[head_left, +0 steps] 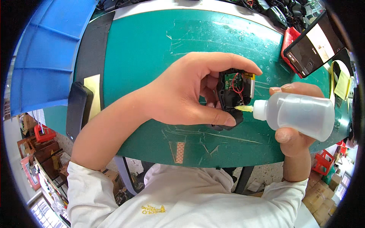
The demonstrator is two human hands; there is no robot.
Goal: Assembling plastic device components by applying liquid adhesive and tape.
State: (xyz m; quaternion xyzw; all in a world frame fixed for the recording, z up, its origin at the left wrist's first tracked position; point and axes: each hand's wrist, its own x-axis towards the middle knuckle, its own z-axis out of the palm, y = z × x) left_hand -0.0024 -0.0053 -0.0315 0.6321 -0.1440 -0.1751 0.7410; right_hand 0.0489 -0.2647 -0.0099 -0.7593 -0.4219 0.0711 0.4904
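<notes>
Over the green work mat (pixel 144 41), my left hand (pixel 182 91) is closed around an opened black device housing (pixel 230 97), fingers behind it and thumb along its near edge. Inside the housing show a green circuit board (pixel 232 81), red wires (pixel 238 89) and a part with yellow tape (pixel 251 78) at its right side. My right hand (pixel 298 114) grips a translucent squeeze bottle (pixel 302 114) lying nearly level. The bottle's narrow yellowish tip (pixel 243 108) points left and reaches the housing's lower inside; whether it touches cannot be told. Clear liquid seems to fill part of the bottle.
A phone with a lit screen (pixel 315 45) leans on a red tray (pixel 291 38) at the far right. Tangled black parts and a computer mouse (pixel 276 17) lie behind. On the left are a black phone-like case (pixel 79 110) and a blue bin (pixel 47 53).
</notes>
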